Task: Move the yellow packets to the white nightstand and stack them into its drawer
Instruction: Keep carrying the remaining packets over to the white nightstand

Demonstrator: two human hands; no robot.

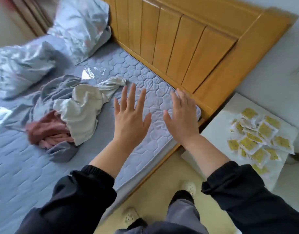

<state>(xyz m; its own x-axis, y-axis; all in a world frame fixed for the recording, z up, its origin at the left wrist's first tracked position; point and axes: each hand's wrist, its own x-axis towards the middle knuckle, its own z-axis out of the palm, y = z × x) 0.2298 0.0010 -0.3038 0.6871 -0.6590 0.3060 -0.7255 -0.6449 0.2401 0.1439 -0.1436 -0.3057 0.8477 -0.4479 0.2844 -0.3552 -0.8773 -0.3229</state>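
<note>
Left hand (129,119) and right hand (181,119) spread empty over grey mattress (143,73), wooden headboard (179,39), yellow packets (257,139) on white nightstand (230,112)

Home bedroom: bed with grey-blue quilted hexagon-stitched mattress (35,166), honey-coloured slatted wooden headboard (175,41), shiny silver-grey pillows (81,26), heap of crumpled cream, pink and grey clothes (69,112) on the mattress, white nightstand (230,122) beside the bed, cream floor (155,188).
</note>
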